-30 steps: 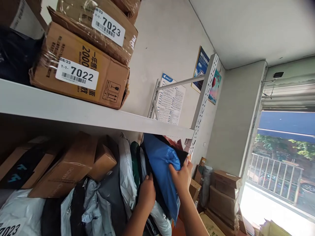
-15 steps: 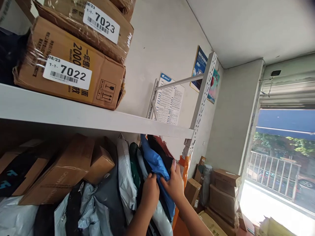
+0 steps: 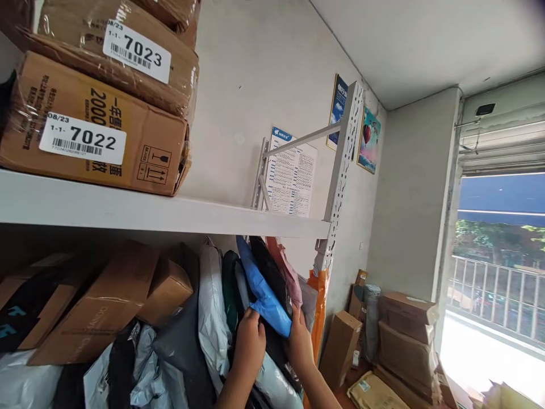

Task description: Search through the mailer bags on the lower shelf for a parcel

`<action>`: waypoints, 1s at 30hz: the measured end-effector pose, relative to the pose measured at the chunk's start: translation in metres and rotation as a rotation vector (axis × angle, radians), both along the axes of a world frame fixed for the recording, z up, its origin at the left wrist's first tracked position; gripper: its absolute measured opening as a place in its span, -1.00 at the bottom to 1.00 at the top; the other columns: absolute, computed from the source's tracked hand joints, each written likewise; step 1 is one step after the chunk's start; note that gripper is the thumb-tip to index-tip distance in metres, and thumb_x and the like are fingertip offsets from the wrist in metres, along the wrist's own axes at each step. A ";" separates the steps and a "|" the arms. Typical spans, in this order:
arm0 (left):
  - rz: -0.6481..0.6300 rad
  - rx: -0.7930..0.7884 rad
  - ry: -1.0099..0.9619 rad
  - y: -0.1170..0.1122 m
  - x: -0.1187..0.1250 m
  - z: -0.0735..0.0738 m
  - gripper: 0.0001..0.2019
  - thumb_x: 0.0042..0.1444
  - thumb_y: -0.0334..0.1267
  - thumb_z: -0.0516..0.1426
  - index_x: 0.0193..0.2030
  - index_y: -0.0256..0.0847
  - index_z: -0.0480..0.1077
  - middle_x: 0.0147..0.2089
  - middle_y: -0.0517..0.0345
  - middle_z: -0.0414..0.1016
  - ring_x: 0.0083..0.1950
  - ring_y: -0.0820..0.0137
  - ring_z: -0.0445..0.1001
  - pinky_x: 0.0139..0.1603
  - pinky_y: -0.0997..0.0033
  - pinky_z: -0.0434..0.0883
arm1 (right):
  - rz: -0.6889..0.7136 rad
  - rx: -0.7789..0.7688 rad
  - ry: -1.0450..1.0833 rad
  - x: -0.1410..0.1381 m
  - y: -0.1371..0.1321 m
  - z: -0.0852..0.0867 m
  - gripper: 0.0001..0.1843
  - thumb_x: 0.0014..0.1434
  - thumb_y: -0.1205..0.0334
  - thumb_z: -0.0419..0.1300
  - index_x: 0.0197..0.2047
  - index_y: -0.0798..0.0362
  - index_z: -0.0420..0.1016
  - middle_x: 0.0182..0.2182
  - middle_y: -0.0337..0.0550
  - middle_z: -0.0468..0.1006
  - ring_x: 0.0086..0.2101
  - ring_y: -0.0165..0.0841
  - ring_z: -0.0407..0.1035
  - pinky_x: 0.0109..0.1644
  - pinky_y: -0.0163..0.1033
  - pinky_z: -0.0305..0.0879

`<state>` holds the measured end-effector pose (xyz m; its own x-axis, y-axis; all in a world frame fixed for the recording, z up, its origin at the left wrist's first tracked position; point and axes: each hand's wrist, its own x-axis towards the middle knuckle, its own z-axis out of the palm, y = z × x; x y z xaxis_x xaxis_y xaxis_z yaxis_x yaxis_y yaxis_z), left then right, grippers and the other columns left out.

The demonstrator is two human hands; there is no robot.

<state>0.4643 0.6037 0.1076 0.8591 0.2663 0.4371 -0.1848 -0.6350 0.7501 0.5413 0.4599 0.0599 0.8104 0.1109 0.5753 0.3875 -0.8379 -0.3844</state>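
Note:
A row of plastic mailing bags stands on the lower shelf, packed side by side. My left hand is closed on the lower left edge of a blue mailing bag. Close by on the right, my right hand has its fingers pinched at the lower end of a pink mailing bag, beside the blue bag's corner. A black bag leans between the blue and pink ones. White and dark green bags stand left of my hands. Palms and some fingertips are hidden.
Above my hands runs the white shelf beam, meeting a perforated upright at right. Taped boxes labelled 7022 and 7023 sit on top. Cartons lie lower left; more boxes are stacked on the floor by the window.
The view has turned slightly right. My right hand has shifted from the upper edges of the bags down to the pink bag's lower end; more of the pink bag shows.

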 end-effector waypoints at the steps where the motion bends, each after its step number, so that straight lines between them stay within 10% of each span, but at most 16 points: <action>1: 0.007 0.022 0.012 -0.001 0.005 0.007 -0.57 0.12 -0.62 -0.08 0.05 -0.38 0.42 0.10 -0.15 0.49 0.17 0.31 0.43 0.26 0.37 0.29 | -0.012 0.004 0.017 0.006 0.002 0.003 -0.17 -0.01 0.58 -0.10 0.37 0.12 -0.01 0.19 0.20 0.32 -0.02 -0.02 0.46 -0.10 -0.04 0.45; 6: 0.022 0.115 0.058 -0.002 0.023 0.037 -0.63 0.09 -0.61 -0.04 -0.10 -0.32 0.50 -0.04 -0.07 0.54 0.05 0.31 0.48 0.16 0.41 0.33 | 0.002 0.006 0.038 0.011 -0.003 -0.013 -0.17 0.07 0.55 -0.21 0.41 0.00 -0.06 0.11 0.08 0.44 -0.08 -0.04 0.50 -0.16 -0.04 0.45; 15: 0.477 0.482 0.195 -0.005 -0.037 0.020 -0.41 0.15 -0.05 0.11 0.27 -0.29 0.28 0.12 -0.34 0.30 0.17 -0.13 0.27 0.20 0.00 0.17 | 0.232 0.571 -0.061 -0.013 -0.042 -0.169 -0.37 0.28 -0.05 -0.02 0.30 0.11 0.02 0.12 0.20 0.41 0.15 -0.04 0.31 0.21 0.04 0.29; 23: 0.339 0.612 0.327 0.003 -0.029 0.034 -0.45 0.16 0.07 0.01 0.05 -0.34 0.48 -0.09 -0.31 0.50 0.00 -0.07 0.44 0.08 -0.01 0.22 | 0.000 0.653 0.243 -0.049 -0.032 -0.117 -0.16 -0.03 -0.47 0.06 -0.08 0.20 0.32 -0.06 0.33 0.45 0.05 0.12 0.33 0.16 0.07 0.28; 30: 0.143 0.471 0.374 0.019 -0.013 0.034 -0.63 0.16 -0.15 0.01 0.02 -0.18 0.49 -0.11 -0.13 0.61 -0.04 0.02 0.53 -0.13 0.18 0.33 | 0.257 0.432 0.422 -0.056 -0.034 -0.107 -0.13 -0.17 -0.15 0.30 0.11 0.17 0.19 0.06 0.20 0.43 0.07 0.04 0.34 0.15 -0.02 0.27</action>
